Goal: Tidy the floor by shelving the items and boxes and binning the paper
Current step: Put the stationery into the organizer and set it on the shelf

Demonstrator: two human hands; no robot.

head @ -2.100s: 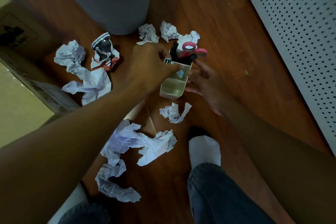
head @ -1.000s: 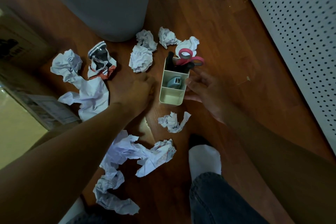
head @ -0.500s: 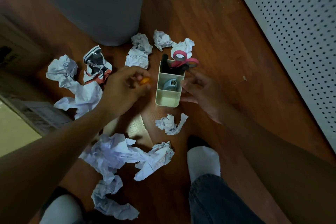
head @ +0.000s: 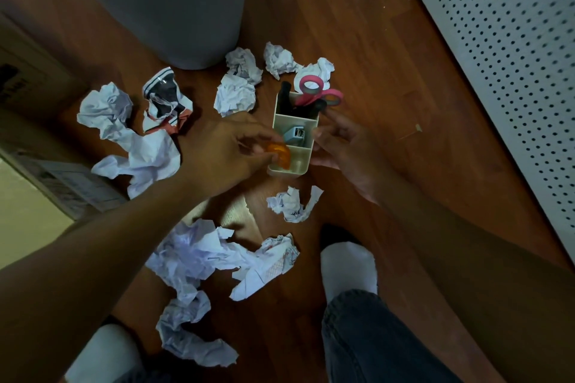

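A cream desk organiser (head: 303,165) stands on the wooden floor. Its far compartment holds pink-handled scissors (head: 314,93) and dark pens; its middle one holds a small blue stapler (head: 295,135). My left hand (head: 224,152) pinches a small orange object (head: 280,154) at the rim of the near compartment. My right hand (head: 342,149) steadies the organiser's right wall with its fingers. Several crumpled papers lie around, among them one ball (head: 235,96) left of the organiser and a scrap (head: 292,204) just in front of it.
A grey bin (head: 174,3) stands at the back. Cardboard boxes (head: 40,121) sit at the left. A white perforated panel (head: 504,56) runs along the right. My feet in white socks (head: 348,267) are near the bottom, with more crumpled paper (head: 199,258) beside them.
My left hand picked an orange object off the floor and brought it right to the organiser's near compartment. My right hand stayed on the organiser.
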